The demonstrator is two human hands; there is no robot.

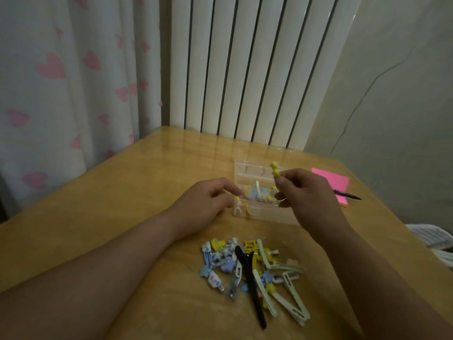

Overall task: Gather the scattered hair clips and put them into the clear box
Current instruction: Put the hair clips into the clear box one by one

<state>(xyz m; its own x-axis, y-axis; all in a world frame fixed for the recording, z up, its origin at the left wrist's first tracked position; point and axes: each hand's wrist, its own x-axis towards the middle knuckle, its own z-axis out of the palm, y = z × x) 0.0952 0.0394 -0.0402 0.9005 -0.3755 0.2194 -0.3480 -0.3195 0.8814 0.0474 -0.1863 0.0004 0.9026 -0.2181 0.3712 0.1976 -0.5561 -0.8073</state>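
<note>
The right hand is pinching a yellow star clip above the clear box. The left hand is resting half-curled, holding nothing, beside it.

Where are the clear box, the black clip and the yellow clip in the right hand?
clear box (pixel 266 212), head view, near wall.
black clip (pixel 251 280), head view, mid-body, in the pile.
yellow clip (pixel 274 168), head view, top end above the right hand (pixel 301 190).

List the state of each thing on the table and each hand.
Clear box: open, some clips inside.
Yellow clip: held upright over box.
Right hand: pinching yellow clip.
Left hand: touching the box edge.
Clip pile: loose on table.
Pen: resting on pink notepad.
</note>
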